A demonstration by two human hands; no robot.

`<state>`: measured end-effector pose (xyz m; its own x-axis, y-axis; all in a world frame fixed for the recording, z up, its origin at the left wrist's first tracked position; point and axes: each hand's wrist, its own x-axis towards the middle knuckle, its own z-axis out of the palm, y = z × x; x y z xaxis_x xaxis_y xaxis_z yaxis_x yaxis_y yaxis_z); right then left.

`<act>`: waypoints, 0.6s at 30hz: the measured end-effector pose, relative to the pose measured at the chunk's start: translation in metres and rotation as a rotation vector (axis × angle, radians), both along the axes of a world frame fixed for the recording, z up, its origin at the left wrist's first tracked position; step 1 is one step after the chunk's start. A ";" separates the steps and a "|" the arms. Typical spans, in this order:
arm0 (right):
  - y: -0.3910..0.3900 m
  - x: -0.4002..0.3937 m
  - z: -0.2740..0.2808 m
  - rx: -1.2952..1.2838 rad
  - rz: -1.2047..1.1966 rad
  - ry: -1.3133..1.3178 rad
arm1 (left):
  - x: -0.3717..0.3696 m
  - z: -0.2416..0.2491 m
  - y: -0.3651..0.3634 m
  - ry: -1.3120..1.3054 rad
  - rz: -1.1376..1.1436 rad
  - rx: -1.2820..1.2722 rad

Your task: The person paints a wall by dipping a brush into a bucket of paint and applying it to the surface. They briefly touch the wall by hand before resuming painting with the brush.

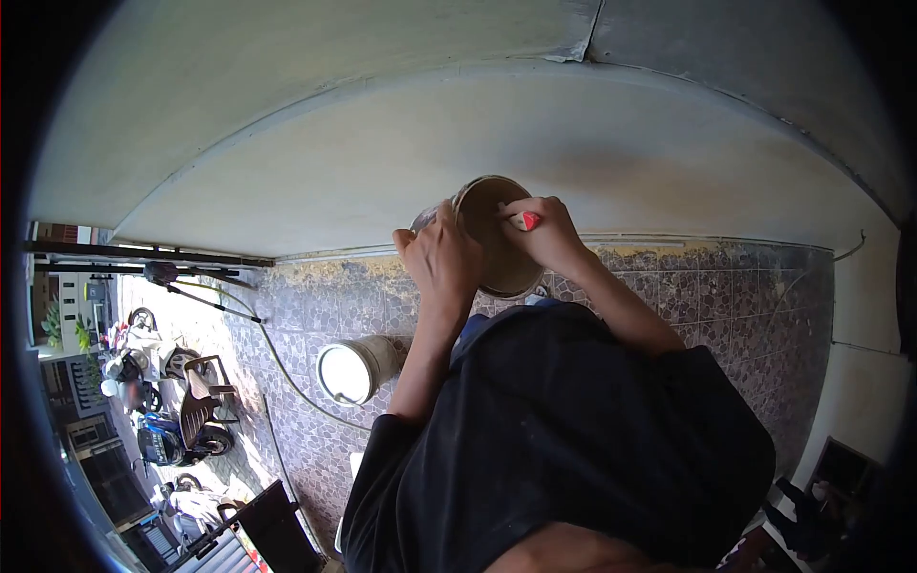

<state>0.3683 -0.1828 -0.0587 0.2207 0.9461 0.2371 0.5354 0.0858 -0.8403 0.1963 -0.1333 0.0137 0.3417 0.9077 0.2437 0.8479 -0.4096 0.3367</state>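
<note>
A round bucket is tipped so that its brown inside faces me, in front of my body by the wall. My left hand is closed on its left rim, thumb stretched to the left. Over the right side of the opening is my right hand, closed round a tool with a red-and-white handle end. The working end of that tool is hidden by the hand and the bucket.
A pale wall with a brownish patch rises ahead. On the tiled floor, a white bucket stands left of me, near a hose. Further left are a brown plastic chair and parked motorbikes.
</note>
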 end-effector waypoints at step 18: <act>-0.035 -0.046 -0.025 -0.089 -0.177 0.334 | -0.053 0.006 0.008 0.030 0.124 -0.108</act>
